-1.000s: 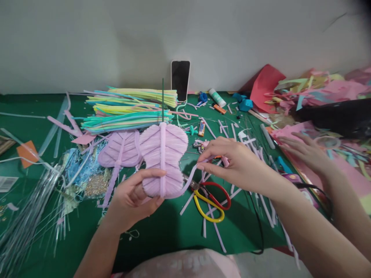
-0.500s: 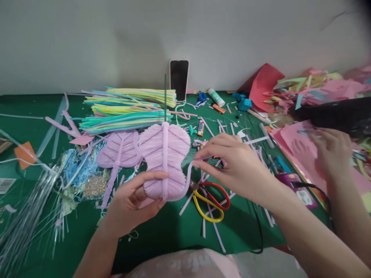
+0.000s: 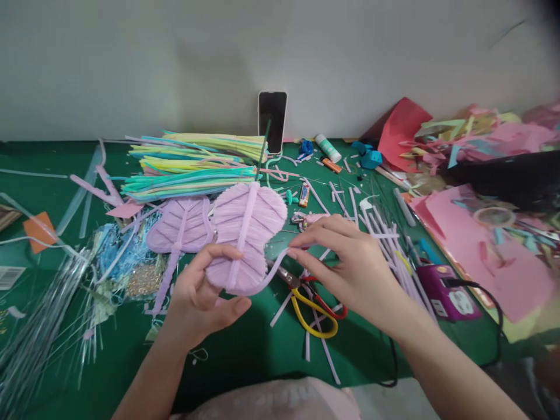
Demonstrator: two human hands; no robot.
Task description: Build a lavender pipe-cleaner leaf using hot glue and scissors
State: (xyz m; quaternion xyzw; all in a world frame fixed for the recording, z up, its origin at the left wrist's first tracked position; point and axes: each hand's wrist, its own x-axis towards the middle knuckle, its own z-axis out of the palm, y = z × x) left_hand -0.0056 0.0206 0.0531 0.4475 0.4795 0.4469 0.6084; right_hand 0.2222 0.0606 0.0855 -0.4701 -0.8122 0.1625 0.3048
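Observation:
My left hand grips the lower part of a lilac leaf-shaped piece made of pipe cleaners, thumb below and fingers along its left side. The leaf tilts to the right, and a green wire stem sticks out of its top. Between thumb and index finger, my right hand pinches the free end of a lilac pipe cleaner, which runs along the leaf's bottom edge. Scissors with red and yellow handles lie under my right hand. Behind my left hand rests a second lilac leaf.
Bundles of coloured pipe cleaners lie at the back beside a propped phone. Silver wires spread at left. To the right are lilac offcuts, a purple corded device, and pink paper.
The leaf has tilted, its stem swinging right and its base left. My right hand has drawn the strip slightly lower. Another person's hand has left the pink paper at right.

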